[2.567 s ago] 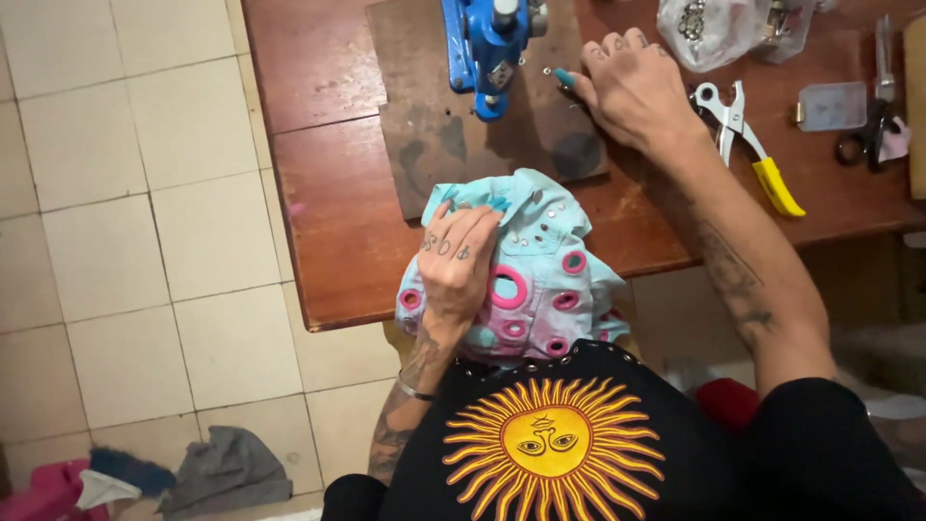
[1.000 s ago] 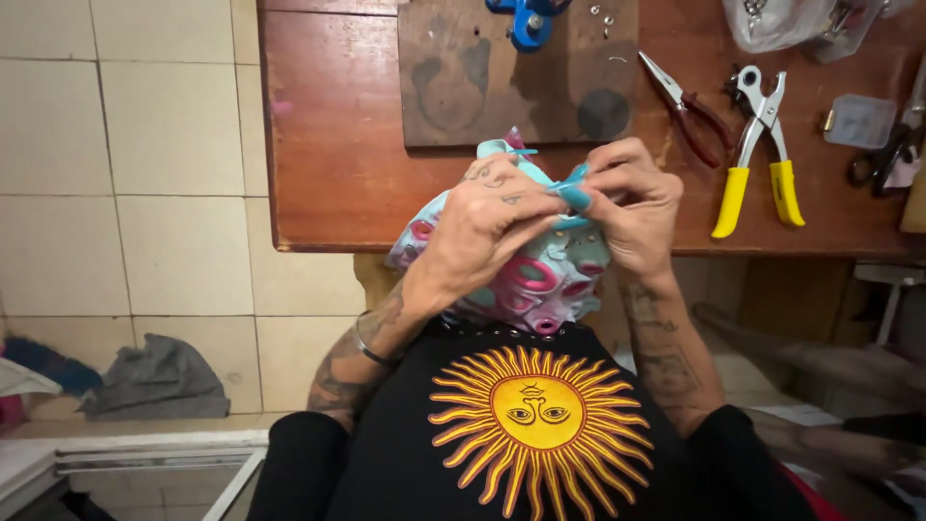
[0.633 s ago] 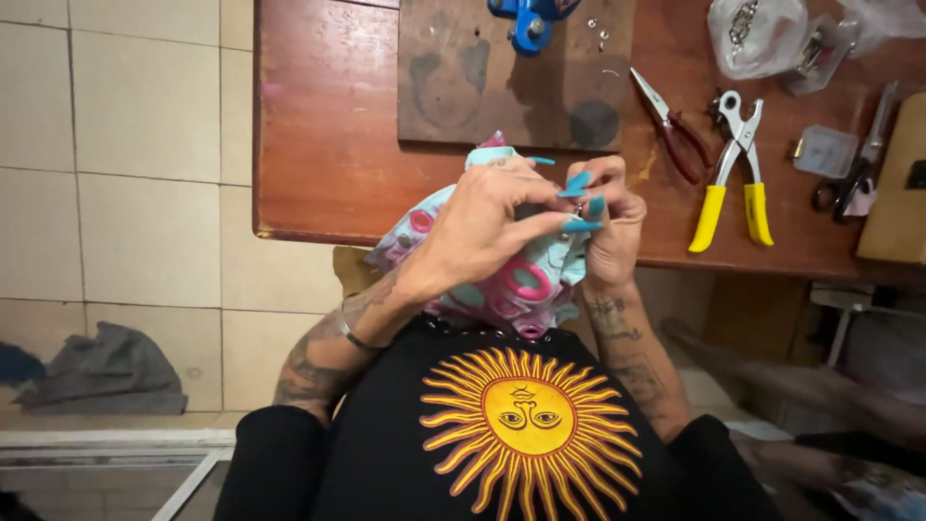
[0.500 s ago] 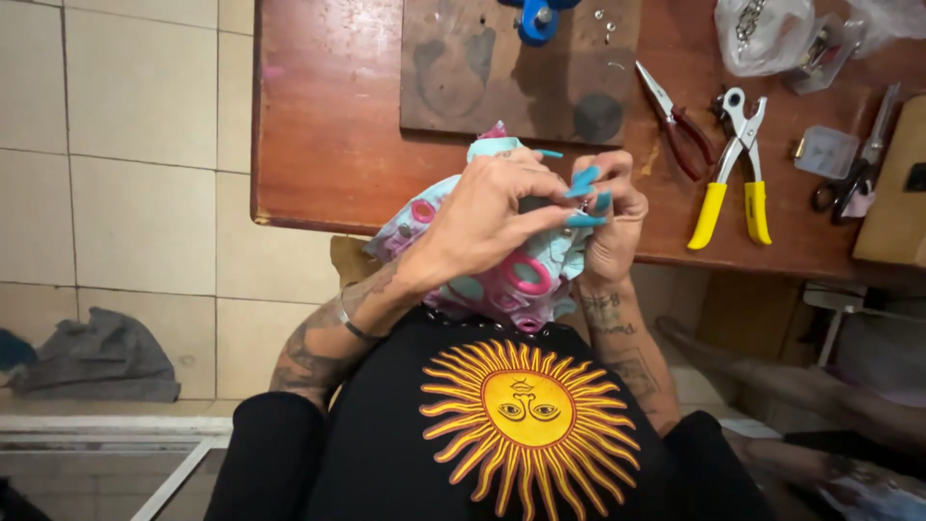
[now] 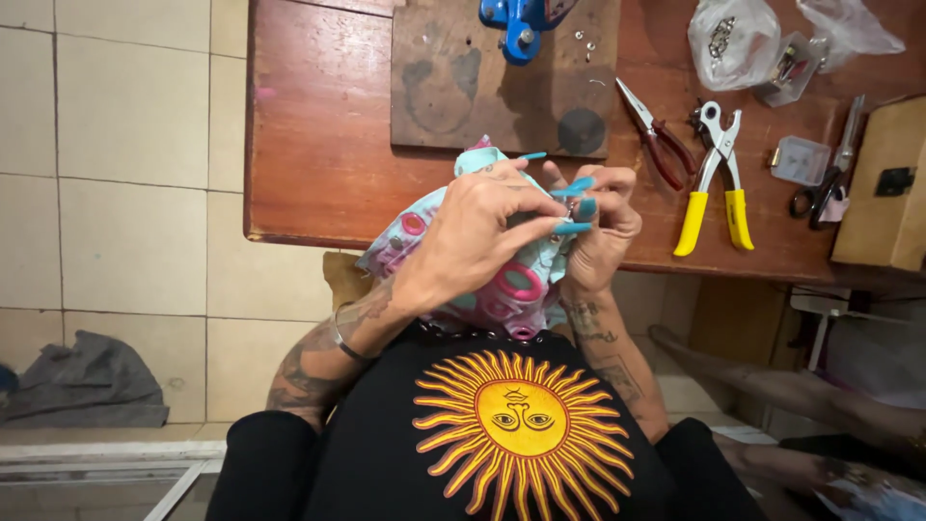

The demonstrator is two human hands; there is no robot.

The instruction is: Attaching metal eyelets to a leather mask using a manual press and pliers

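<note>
A light blue fabric piece with pink rings (image 5: 502, 280) is bunched at the near edge of the wooden table (image 5: 318, 164), against my chest. My left hand (image 5: 482, 232) lies over the top of the fabric and pinches it with thumb and fingers. My right hand (image 5: 598, 227) meets it from the right, its fingers with long blue nails closed on the fabric's edge around a small metal piece (image 5: 571, 207). Both hands touch each other over the cloth.
A dark board (image 5: 463, 77) with a blue press tool (image 5: 516, 21) lies at the table's back. Red-handled pliers (image 5: 656, 135), yellow-handled pliers (image 5: 714, 183), a small clear box (image 5: 799, 159), plastic bags of parts (image 5: 738, 39) and a wooden box (image 5: 883, 188) sit to the right. Grey cloth (image 5: 82, 381) lies on the floor tiles.
My right hand left the board near the press tool and came to the fabric. Both hands now pinch the cloth together; the view shifted slightly since then.
</note>
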